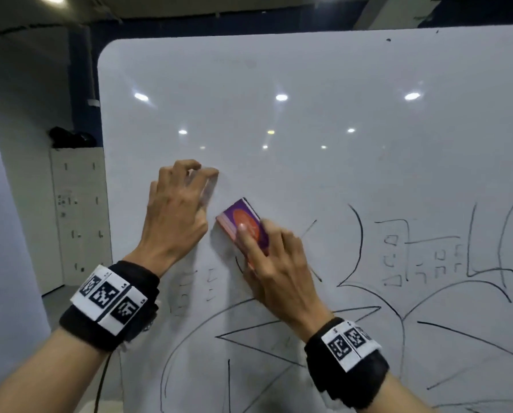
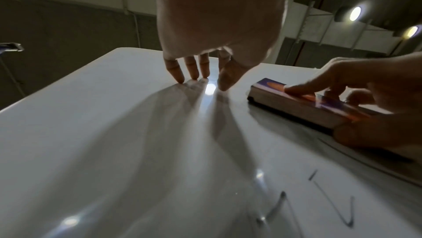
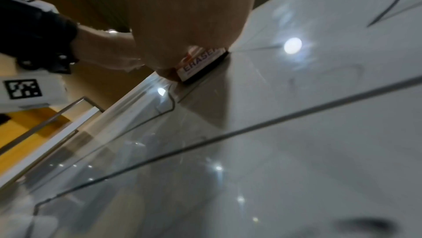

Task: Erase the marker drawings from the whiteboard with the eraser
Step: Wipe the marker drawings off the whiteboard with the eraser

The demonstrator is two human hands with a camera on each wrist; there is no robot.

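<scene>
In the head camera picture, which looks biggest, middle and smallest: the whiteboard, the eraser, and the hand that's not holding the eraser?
1. The whiteboard looks biggest by far and runs off the picture.
2. The left hand, fingertips touching the board, looks middle-sized.
3. The eraser looks smallest, though the right hand gripping it hides part of it.

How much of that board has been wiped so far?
The upper half of the whiteboard looks clean, with only faint smudges. The right hand holds the eraser flat on the board at the drawings' top edge; the left hand braces with its fingertips. The marker drawings across the lower half remain.
</scene>
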